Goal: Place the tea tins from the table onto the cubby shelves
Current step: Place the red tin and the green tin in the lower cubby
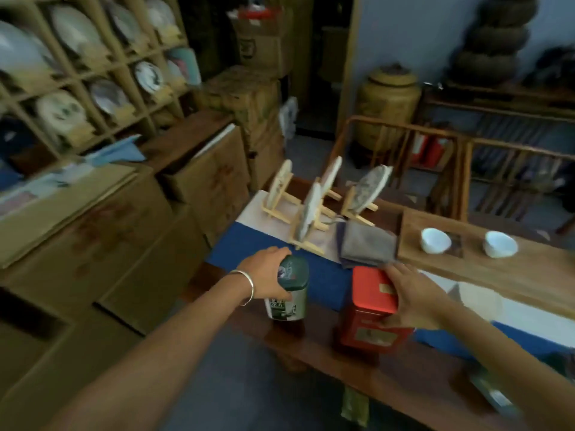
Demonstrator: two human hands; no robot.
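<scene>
We see both forearms reaching forward and bare. Our left hand (264,276), a bangle at its wrist, curls over the top of the green tin (287,289). Our right hand (410,295) spreads across the red tin (370,309), fingers on its lid, thumb at its side.

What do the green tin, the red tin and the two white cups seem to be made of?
Green tin: probably printed metal, with a smooth, faintly shiny lid.
Red tin: likely lacquered metal; crisp edges, glossy red faces.
White cups: seemingly glazed porcelain, with a bright, even shine.
</scene>
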